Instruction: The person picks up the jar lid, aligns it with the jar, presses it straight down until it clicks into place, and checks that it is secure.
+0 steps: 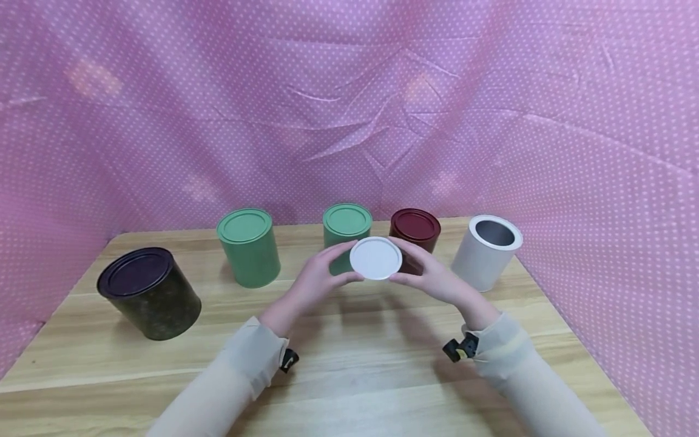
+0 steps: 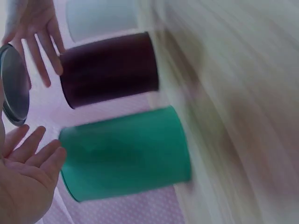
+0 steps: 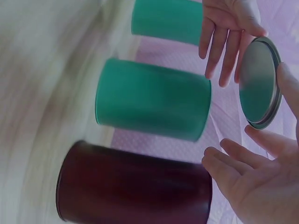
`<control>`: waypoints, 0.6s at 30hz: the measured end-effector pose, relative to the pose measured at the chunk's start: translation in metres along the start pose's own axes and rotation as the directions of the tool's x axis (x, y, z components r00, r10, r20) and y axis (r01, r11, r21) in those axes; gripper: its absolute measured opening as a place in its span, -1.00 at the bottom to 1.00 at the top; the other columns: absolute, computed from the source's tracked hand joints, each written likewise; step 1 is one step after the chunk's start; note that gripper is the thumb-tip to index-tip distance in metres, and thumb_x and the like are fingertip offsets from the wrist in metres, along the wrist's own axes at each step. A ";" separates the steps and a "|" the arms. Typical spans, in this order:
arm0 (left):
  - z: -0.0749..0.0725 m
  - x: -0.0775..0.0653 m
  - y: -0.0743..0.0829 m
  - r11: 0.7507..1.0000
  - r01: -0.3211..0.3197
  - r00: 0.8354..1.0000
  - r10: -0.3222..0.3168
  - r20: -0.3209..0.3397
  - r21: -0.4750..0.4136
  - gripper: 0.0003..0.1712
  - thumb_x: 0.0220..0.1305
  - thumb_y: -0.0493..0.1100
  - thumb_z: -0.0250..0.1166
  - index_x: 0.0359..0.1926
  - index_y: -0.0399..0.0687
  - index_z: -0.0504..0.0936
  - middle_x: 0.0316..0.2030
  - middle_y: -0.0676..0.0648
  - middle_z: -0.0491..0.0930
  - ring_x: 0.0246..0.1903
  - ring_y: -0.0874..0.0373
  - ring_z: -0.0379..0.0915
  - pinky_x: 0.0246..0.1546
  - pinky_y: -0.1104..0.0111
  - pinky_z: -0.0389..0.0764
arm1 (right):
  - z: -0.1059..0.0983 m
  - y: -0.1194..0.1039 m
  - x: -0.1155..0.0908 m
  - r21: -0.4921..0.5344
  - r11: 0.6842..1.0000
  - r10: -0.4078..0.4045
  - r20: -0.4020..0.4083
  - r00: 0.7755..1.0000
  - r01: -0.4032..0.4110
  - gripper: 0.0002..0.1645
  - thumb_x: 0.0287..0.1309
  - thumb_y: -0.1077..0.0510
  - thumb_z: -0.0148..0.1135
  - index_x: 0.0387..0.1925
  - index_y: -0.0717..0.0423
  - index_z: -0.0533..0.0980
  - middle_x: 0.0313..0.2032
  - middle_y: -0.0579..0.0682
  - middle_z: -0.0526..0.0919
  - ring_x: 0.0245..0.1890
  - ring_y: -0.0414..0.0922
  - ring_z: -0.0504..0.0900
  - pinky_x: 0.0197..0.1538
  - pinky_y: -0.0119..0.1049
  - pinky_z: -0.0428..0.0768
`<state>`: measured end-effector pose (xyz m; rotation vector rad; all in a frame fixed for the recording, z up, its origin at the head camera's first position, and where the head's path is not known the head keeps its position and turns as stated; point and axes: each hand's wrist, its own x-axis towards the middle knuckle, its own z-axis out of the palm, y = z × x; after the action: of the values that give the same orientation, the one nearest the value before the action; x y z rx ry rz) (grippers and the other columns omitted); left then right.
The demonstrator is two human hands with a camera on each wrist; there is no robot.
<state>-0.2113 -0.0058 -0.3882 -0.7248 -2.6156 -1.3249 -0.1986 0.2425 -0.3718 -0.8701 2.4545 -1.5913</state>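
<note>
A round white can lid (image 1: 376, 258) is held up above the table between both hands, its white face turned up. My left hand (image 1: 321, 273) pinches its left edge between thumb and forefinger. On the opposite edge, my right hand (image 1: 434, 276) grips it the same way, the other fingers spread below. The lid's bare metal underside (image 3: 257, 81) shows in the right wrist view. Behind the hands stand a green can (image 1: 346, 221) and a dark red can (image 1: 415, 226), both lidded and partly covered by the hands. An open white can (image 1: 480, 261) stands beyond the right hand.
To the left are another lidded green can (image 1: 250, 258) and a dark can with a lid (image 1: 158, 303) nearer the front. All stand on a wooden table (image 1: 360, 376). A pink dotted cloth (image 1: 349, 109) hangs behind and at both sides.
</note>
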 end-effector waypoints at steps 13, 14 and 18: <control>0.031 0.031 0.037 0.987 -0.103 0.995 0.104 0.007 -0.120 -0.20 0.10 -0.02 0.44 0.36 -0.02 0.38 0.31 -0.13 0.41 0.33 0.01 0.31 0.32 0.15 0.37 | -0.047 -0.004 -0.029 -0.046 0.999 0.014 -0.136 0.991 -0.020 -0.17 0.19 0.29 0.27 0.44 0.21 0.14 0.43 0.21 0.19 0.45 0.16 0.12 0.44 -0.26 0.22; 0.033 0.033 0.041 0.985 -0.112 0.993 0.115 0.016 -0.129 -0.19 0.11 -0.03 0.44 0.37 -0.03 0.37 0.31 -0.14 0.41 0.33 0.01 0.31 0.32 0.16 0.38 | -0.051 -0.004 -0.032 -0.045 0.999 0.008 -0.144 0.990 -0.015 -0.17 0.18 0.32 0.27 0.43 0.23 0.15 0.42 0.23 0.19 0.45 0.12 0.13 0.42 -0.37 0.24; 0.044 0.041 0.053 0.984 -0.112 0.992 0.119 0.046 -0.140 -0.17 0.14 0.00 0.41 0.40 -0.05 0.32 0.34 -0.12 0.38 0.34 0.03 0.28 0.33 0.15 0.35 | -0.064 -0.005 -0.043 -0.066 0.998 -0.006 -0.178 0.984 -0.006 -0.19 0.17 0.35 0.26 0.41 0.29 0.16 0.39 0.30 0.22 0.38 -0.26 0.24 0.29 -0.68 0.24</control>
<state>-0.2178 0.0707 -0.3634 -0.9299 -2.4980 -1.4814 -0.1841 0.3148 -0.3483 -0.7674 2.6415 -1.6635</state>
